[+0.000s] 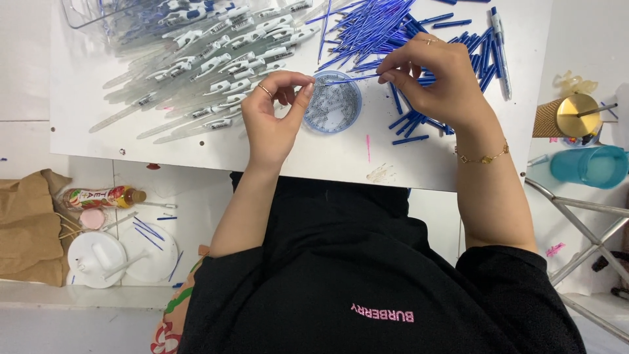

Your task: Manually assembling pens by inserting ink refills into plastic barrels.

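Blue refill point(350, 78) between both hands' fingertips

Bright, even light was cast over the white table point(196, 147); only soft shadows were seen there, and focus was kept sharp.

Lying on its side at the left, below the worktop point(196, 147) edge: a drink bottle point(103, 196), amber cap end pointing right, wrapped in a label point(92, 196) of red, green and white. Just left of it, touching: a crumpled brown paper bag point(26, 229), running down to the white lids. At the worktop's top left corner, over the clear pen barrels: a see-through plastic bag point(105, 19). No signs, no screens.
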